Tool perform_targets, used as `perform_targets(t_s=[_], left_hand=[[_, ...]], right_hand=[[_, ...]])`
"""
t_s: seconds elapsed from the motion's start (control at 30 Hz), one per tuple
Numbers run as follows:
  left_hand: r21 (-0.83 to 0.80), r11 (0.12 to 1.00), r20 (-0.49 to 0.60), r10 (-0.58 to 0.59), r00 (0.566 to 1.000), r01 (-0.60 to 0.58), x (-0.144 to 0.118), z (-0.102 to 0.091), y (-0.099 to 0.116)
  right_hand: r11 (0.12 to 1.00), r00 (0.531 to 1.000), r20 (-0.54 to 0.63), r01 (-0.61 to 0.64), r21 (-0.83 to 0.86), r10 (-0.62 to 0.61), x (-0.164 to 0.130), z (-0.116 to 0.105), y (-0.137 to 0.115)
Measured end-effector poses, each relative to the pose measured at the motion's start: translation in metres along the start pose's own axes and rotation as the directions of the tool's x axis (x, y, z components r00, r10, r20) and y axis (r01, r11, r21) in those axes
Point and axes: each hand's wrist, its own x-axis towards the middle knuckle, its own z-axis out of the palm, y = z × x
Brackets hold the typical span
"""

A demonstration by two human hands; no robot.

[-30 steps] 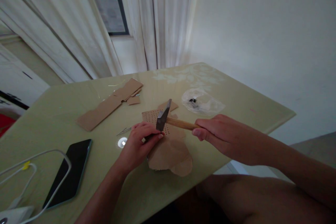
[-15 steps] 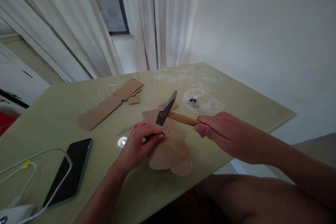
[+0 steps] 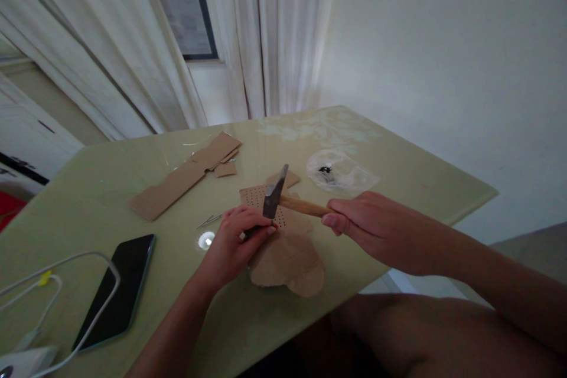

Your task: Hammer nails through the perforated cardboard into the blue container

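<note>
My right hand (image 3: 361, 221) is wrapped around the wooden handle of a hammer (image 3: 305, 207). The hammer's metal head hangs just above the fingertips of my left hand (image 3: 241, 233). My left thumb and forefinger pinch something small and dark, too hidden to name, over a brown cardboard piece (image 3: 286, 260). Rows of small dark holes run across the cardboard's far part, and its near end has a rounded outline. Just behind the hammer head lies a small cardboard scrap (image 3: 289, 179).
Thin metal pins (image 3: 209, 221) and a shiny round item (image 3: 206, 240) lie left of my left hand. Farther back are a long cardboard strip (image 3: 177, 183) and a clear plastic bag (image 3: 349, 174) with dark bits. A phone (image 3: 119, 289) and white cable (image 3: 116, 274) occupy the left.
The hammer head has come down and slightly left, closer to my left fingertips, and my right hand has shifted with it. My left hand stays in place on the cardboard.
</note>
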Motion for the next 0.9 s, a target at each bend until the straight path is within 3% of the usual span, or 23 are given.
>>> perform_targets(t_s=[0.43,0.6,0.9], left_hand=[[0.003,1.000,0.051,0.000,0.999,0.000,0.0006,0.0001,-0.0013],[-0.046,0.999,0.034,-0.015,0.999,0.017,0.0014,0.0001,-0.0001],[-0.042,0.996,0.082,-0.080,0.993,0.084,0.0018,-0.0012,0.0017]], right_hand=[[0.998,0.999,0.049,0.002,-0.055,0.001,0.0032,0.0037,-0.0020],[1.000,1.000,-0.011,0.007,-0.021,-0.008,0.0007,0.0029,-0.0018],[0.999,1.000,-0.003,0.023,-0.022,-0.023,0.0007,0.0070,0.0023]])
